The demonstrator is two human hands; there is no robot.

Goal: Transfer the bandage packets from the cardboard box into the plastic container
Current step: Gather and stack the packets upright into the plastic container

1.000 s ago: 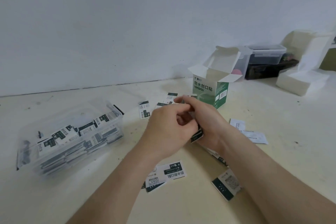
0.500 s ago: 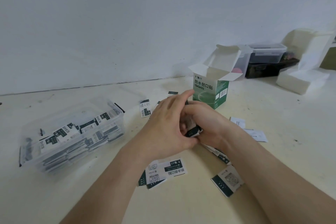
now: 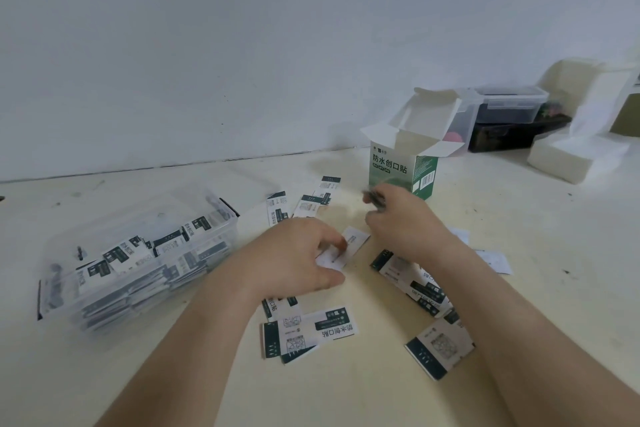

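Task well advanced, by the look of it: the plastic container [image 3: 138,260] is heaped with bandage packets to about its rim, while the cardboard box [image 3: 403,170] stands upright with flaps open, to the right of the container and farther back; its inside cannot be seen, so whether it is emptied is unknown. Left to do, judged from the layout: gather the loose packets lying on the table [image 3: 104,385] between container and box. The left hand [image 3: 294,263], just right of the container, pinches a white packet [image 3: 343,248] between thumb and fingertips, low over the tabletop. The right hand [image 3: 405,222], farther right and just in front of the box, is curled around a small dark bundle [image 3: 374,199], blurred; probably packets, cannot tell how many. More strays lie right of the container: a pair toward the wall [image 3: 277,206], overlapping ones under the left wrist [image 3: 308,331], a stack beneath the right forearm [image 3: 412,279], one nearest the camera [image 3: 440,347]. Beyond the box, well clear of the container: a lidded clear tub [image 3: 509,104] on a dark case, and white foam blocks [image 3: 575,158]. Nothing blocks the path to the container; the scatter itself is the nuisance.
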